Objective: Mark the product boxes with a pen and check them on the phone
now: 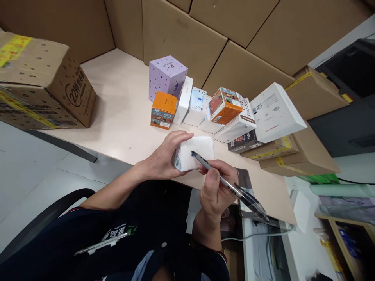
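Note:
My left hand point(165, 156) is wrapped round the left end of a small white box point(197, 152) that rests near the front edge of the pale table point(123, 113). My right hand point(215, 187) pinches a silver-and-black pen point(231, 185), whose tip touches the top of the white box. Both hands sit close together over the table's front edge.
Behind the white box stand a purple box point(166, 76), an orange box point(163, 110), several white and orange cartons point(225, 105) and a large white flat box point(275, 113). A big cardboard box point(38, 84) sits at the left. Brown cartons point(299, 156) lie at the right. Cardboard walls rise behind.

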Motion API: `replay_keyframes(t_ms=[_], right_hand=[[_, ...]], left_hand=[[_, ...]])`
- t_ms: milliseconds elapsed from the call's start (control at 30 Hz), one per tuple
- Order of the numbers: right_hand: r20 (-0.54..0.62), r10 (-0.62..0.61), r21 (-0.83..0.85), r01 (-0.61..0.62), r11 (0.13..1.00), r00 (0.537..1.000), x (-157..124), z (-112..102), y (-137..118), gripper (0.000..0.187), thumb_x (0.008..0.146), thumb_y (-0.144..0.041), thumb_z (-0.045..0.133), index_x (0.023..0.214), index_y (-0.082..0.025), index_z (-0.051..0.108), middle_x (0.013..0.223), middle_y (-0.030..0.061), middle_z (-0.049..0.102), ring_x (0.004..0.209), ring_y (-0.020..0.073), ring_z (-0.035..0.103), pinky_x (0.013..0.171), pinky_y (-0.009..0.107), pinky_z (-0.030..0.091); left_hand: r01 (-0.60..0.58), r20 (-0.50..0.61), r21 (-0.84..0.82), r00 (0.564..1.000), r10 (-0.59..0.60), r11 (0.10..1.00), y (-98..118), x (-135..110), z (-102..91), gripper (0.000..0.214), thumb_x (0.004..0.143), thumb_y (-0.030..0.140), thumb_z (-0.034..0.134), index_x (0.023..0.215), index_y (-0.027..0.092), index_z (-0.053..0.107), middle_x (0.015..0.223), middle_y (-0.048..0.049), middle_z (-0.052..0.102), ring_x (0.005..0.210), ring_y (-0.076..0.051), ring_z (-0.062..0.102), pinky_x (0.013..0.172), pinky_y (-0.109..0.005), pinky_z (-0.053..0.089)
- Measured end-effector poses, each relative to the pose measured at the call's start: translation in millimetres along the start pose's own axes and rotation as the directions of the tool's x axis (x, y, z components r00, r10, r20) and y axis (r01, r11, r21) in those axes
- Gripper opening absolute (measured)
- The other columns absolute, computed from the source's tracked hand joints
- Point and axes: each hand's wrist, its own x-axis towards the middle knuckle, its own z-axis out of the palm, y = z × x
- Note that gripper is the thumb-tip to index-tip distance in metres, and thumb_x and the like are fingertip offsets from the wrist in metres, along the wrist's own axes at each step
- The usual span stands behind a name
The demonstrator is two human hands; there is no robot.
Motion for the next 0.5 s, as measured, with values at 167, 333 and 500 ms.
replay_keyframes(t_ms=[167, 333, 500], right_hand=[[-0.003, -0.025, 0.02, 0.025, 0.999, 1.0, 0.7, -0.3, 0.6, 0.015, 0.098, -0.025, 0.058, 0.111, -0.025, 0.066, 0.088, -0.0005, 0.073, 0.07, 0.0143, 0.071, 0.068, 0.032, 0.06], [-0.034, -0.045, 0.058, 0.047, 0.997, 0.998, 3.9, 4.1, -1.7, 0.012, 0.1, -0.027, 0.057, 0.108, -0.025, 0.066, 0.085, -0.0009, 0.072, 0.069, 0.0143, 0.07, 0.067, 0.032, 0.06], [-0.055, -0.043, 0.125, 0.05, 0.991, 0.998, 5.9, 6.4, -2.0, 0.012, 0.101, -0.028, 0.053, 0.106, -0.025, 0.064, 0.08, -0.0015, 0.07, 0.066, 0.0147, 0.069, 0.065, 0.033, 0.058]], left_hand=[[0.026, 0.015, 0.006, 1.0, -0.026, 1.0, -1.0, -1.6, -0.3, 0.1, 0.078, 0.031, 0.085, 0.16, 0.03, 0.026, 0.145, -0.0154, 0.052, 0.134, -0.034, 0.053, 0.112, -0.054, 0.05], [0.035, -0.001, -0.003, 0.999, -0.035, 0.999, -1.8, -2.4, -0.3, 0.1, 0.078, 0.033, 0.086, 0.159, 0.029, 0.027, 0.144, -0.0158, 0.051, 0.134, -0.035, 0.053, 0.112, -0.054, 0.051], [0.018, -0.008, -0.007, 1.0, -0.018, 1.0, -1.2, -1.3, -0.4, 0.1, 0.078, 0.031, 0.087, 0.159, 0.027, 0.028, 0.141, -0.0167, 0.052, 0.133, -0.034, 0.053, 0.111, -0.054, 0.051]])
